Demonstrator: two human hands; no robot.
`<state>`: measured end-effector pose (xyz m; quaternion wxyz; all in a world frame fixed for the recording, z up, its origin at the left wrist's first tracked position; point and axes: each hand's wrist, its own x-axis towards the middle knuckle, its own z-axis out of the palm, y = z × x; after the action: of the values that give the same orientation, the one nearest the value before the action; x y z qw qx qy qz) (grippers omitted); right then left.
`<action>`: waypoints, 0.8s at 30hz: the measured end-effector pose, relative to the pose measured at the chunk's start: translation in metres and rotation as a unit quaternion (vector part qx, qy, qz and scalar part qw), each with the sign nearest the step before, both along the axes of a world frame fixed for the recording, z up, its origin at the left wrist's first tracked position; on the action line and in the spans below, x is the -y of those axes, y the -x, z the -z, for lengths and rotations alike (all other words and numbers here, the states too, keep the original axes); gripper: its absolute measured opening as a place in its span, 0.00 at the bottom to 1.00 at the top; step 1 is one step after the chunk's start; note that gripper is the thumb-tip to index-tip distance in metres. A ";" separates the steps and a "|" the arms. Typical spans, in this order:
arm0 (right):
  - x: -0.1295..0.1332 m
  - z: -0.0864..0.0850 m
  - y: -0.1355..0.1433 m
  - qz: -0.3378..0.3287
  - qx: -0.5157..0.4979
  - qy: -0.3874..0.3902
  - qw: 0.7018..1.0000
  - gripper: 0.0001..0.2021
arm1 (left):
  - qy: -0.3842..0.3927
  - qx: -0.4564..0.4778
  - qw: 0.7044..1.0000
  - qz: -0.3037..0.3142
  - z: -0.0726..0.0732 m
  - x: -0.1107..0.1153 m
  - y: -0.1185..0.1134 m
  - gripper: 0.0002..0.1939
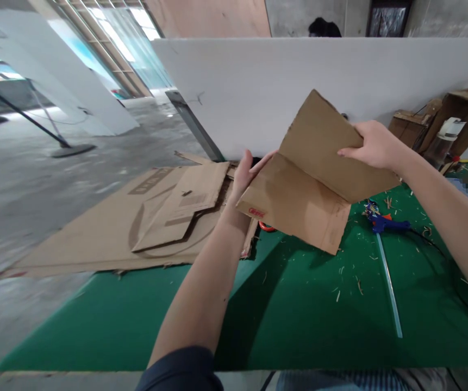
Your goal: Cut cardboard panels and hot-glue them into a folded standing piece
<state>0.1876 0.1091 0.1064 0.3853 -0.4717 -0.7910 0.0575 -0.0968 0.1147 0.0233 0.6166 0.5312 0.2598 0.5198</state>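
A brown cardboard piece (299,198) is held up over the table, its two panels meeting at an angle along a line. Whether that line is a fold or a joint between separate pieces, I cannot tell. My left hand (247,176) supports the left edge, thumb raised and fingers partly hidden behind the board. On the upper panel's right edge, my right hand (374,145) grips with its thumb in front and its other fingers out of sight. A blue glue gun (388,224) with a long clear glue stick (389,288) lies below the right hand.
Large flat cardboard sheets (103,239) cover the green table's (136,320) left side and overhang it. Orange scissor-like handles (267,227) show under the held piece. Cardboard constructions (457,117) and a clear bottle (445,141) stand at right. A white partition (234,92) rises behind; a person's head (324,27) shows beyond.
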 end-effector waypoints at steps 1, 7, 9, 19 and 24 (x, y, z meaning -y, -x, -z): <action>-0.005 0.001 0.004 -0.021 0.028 0.007 0.999 0.16 | -0.007 -0.027 1.000 -0.013 0.002 0.000 0.005 0.33; -0.028 0.008 0.021 -0.048 0.133 -0.009 0.990 0.20 | 0.037 -0.191 0.980 -0.033 0.012 -0.013 0.025 0.37; -0.027 0.012 0.028 -0.031 0.163 -0.009 0.986 0.21 | 0.048 -0.199 0.979 -0.026 0.017 -0.016 0.022 0.34; 0.007 0.070 -0.001 0.059 0.188 -0.077 0.977 0.32 | 0.010 -0.195 0.965 -0.174 0.083 0.022 -0.011 0.21; -0.012 0.087 -0.033 0.079 0.152 -0.033 0.985 0.38 | 0.007 -0.201 0.960 -0.194 0.106 0.037 -0.015 0.17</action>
<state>0.2203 0.1214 0.0192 0.2792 -0.5227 -0.8023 -0.0720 -0.0814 0.0772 -0.0825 0.4433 0.5594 0.4798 0.5102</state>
